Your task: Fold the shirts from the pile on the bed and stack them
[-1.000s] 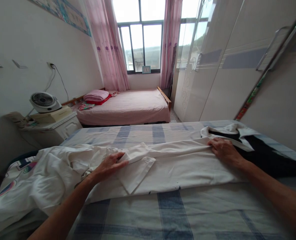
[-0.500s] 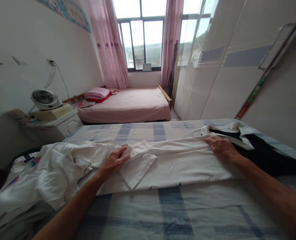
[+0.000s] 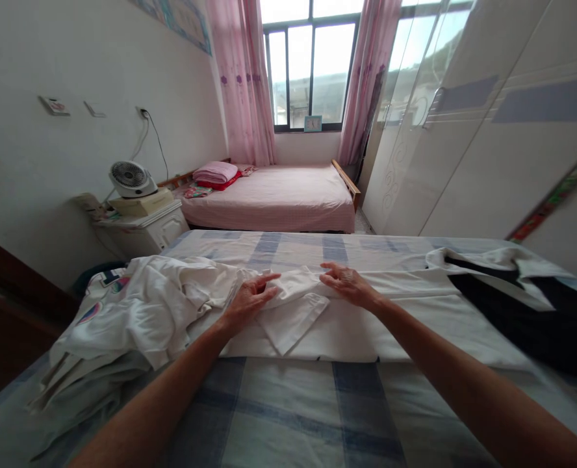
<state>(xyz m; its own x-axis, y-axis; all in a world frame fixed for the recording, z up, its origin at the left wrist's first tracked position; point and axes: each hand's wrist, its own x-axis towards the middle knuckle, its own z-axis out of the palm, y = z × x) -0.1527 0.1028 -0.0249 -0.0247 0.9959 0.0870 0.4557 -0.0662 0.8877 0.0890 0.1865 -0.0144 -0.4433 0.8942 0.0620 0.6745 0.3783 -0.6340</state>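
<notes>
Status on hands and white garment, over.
Left hand at outstretched white garment, grip unclear. Right hand over it, fingers spread. Rumpled clothes crowd its left end.

"what's cut off?"
"the black cloth (image 3: pixel 568 331), right of the right grip (image 3: pixel 346 285), runs past the view's edge. so does the wardrobe (image 3: pixel 483 162) beyond it."
"and hidden?"
"some of the colored print (image 3: pixel 89 313) left of the left grip (image 3: pixel 253 296), lost in folds."
"the blue frame (image 3: pixel 312 123)?"
"well beyond both grips, its face too small to read."
</notes>
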